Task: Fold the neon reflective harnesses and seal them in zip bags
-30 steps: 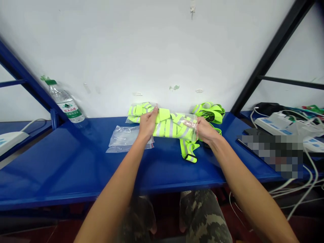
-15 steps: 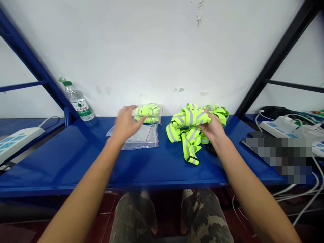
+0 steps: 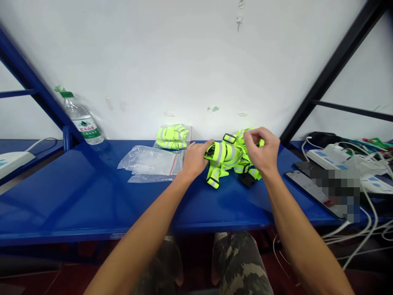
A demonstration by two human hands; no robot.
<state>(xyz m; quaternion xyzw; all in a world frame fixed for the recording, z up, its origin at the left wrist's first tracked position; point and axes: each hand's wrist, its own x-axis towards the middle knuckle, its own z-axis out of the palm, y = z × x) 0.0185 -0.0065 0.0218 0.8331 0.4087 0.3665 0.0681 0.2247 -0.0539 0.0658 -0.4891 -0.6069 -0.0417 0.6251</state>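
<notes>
A loose heap of neon yellow reflective straps [image 3: 225, 153] with grey bands and black buckles lies on the blue table. My left hand [image 3: 195, 159] is closed on the left end of the heap, thumb at its top edge. Over the right side, my right hand [image 3: 264, 149] has its fingers curled in a pinch, with a bit of yellow strap showing at the fingertips. Left of the heap lie clear plastic zip bags [image 3: 147, 161] with a red line, partly behind my left hand. Behind them, a bagged folded reflective strap [image 3: 172, 136] rests near the wall.
A water bottle [image 3: 82, 121] with a green cap leans by the wall at left. A phone [image 3: 313, 192] lies at the right, beside white power strips [image 3: 328, 157] and tangled cables. Metal frame posts [image 3: 331, 67] stand on both sides.
My left hand has moved right, from the bags to the strap heap. My right hand has turned and curled at the heap's right side. The view has shifted slightly.
</notes>
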